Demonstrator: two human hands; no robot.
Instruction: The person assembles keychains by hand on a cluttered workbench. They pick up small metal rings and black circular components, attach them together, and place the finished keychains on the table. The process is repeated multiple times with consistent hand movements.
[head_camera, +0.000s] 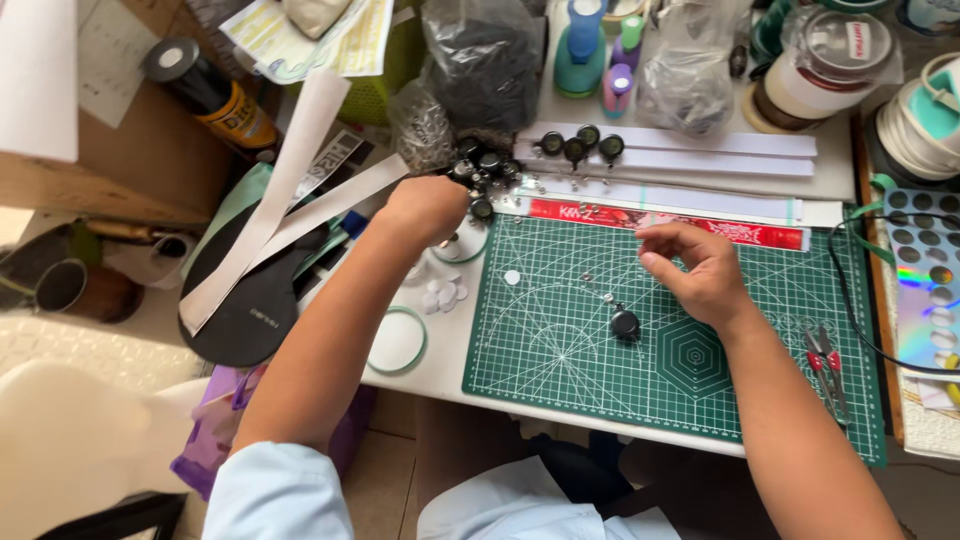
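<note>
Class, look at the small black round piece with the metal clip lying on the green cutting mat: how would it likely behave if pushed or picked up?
The black round piece looks small, so it is probably light. Its rounded body may slide or roll on the smooth green mat. The thin metal clip probably swings loose when lifted.

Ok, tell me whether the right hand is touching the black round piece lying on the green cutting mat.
Apart. In the head view, the right hand hovers up and to the right of the black round piece, with a strip of green cutting mat showing between them.

Red printed label strip (668, 225) along the green mat's (560, 350) far edge; clear plastic bags (482, 60) behind.
</note>
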